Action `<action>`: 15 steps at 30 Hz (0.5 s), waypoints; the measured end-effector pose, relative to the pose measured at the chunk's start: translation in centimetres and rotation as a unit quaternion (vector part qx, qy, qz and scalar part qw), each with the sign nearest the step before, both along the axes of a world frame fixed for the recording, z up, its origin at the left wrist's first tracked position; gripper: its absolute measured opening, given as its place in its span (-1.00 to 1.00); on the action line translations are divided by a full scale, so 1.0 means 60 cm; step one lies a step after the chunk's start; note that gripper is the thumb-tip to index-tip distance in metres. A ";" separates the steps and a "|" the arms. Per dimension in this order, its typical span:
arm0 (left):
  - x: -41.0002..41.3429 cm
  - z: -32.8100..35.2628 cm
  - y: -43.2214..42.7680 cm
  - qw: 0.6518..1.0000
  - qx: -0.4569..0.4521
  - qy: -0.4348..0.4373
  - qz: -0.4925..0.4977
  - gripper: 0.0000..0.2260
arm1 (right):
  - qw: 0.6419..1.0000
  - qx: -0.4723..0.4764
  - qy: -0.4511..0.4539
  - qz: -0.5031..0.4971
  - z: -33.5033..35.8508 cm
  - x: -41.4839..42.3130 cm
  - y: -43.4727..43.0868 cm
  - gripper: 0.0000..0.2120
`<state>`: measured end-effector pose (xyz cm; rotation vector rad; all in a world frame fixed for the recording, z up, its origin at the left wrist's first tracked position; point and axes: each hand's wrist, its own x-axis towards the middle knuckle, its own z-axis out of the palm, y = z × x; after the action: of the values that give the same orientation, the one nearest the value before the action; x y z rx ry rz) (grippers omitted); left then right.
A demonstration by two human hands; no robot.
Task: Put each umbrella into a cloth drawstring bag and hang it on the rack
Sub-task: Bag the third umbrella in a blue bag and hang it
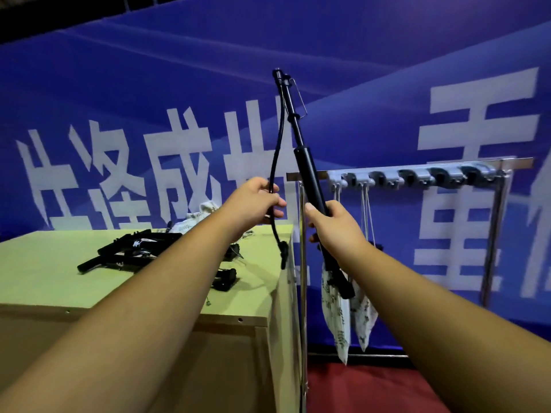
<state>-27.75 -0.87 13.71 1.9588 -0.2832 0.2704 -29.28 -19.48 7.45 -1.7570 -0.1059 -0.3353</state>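
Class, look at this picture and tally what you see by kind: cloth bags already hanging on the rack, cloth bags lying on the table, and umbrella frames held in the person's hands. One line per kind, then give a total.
Cloth bags hanging on the rack: 2 (first, second)
Cloth bags on the table: 1
Umbrella frames held in the hands: 1
Total: 4

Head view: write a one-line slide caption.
Both hands hold a bare black umbrella frame upright beside the rack, where two filled cloth bags hang.
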 end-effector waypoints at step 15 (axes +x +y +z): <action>0.003 -0.138 -0.180 0.997 -0.052 0.032 0.039 -0.23 | 0.995 0.060 0.073 -0.014 -0.244 -0.063 -0.123 -0.90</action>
<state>-27.56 -11.65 5.46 1.8735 -0.1482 0.2683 -33.06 -26.89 -7.17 -1.6598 0.0433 -0.2272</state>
